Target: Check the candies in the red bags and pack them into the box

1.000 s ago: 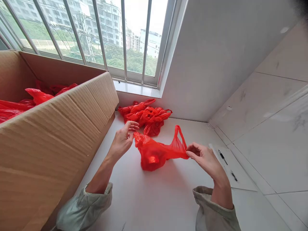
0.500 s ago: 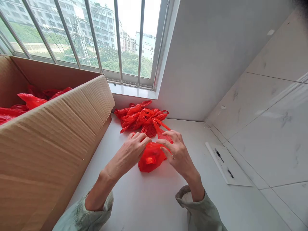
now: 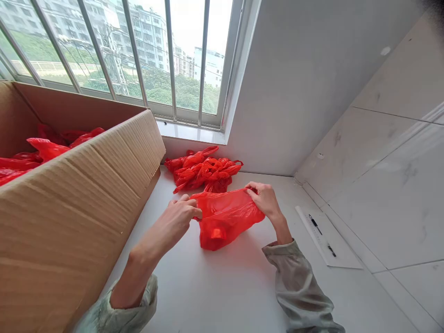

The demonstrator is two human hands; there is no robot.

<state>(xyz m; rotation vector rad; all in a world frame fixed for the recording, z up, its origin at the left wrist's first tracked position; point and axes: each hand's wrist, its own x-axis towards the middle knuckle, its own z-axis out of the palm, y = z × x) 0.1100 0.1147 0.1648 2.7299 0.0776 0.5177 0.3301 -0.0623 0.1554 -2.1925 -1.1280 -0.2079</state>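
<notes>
A thin red plastic bag (image 3: 229, 222) rests on the white tabletop (image 3: 215, 286), its mouth stretched wide between my hands. My left hand (image 3: 182, 212) pinches the bag's left edge with curled fingers. On the other side, my right hand (image 3: 265, 199) grips the upper right edge between thumb and fingers. Through the film a small boxy shape shows near the bag's bottom; I cannot make out what it is. Just behind lies a heap of knotted red plastic bags (image 3: 204, 169) against the wall.
A large cardboard box (image 3: 86, 166) with more red bags (image 3: 48, 148) inside stands on the left. To the right lie white paper (image 3: 342, 254) and two pens, one of them a black pen (image 3: 315, 224). A barred window (image 3: 187, 60) is behind.
My hands have moved apart, spreading the bag's mouth sideways. The right hand has closed on its right edge, and the handle that stood up beside it is now pulled out flat.
</notes>
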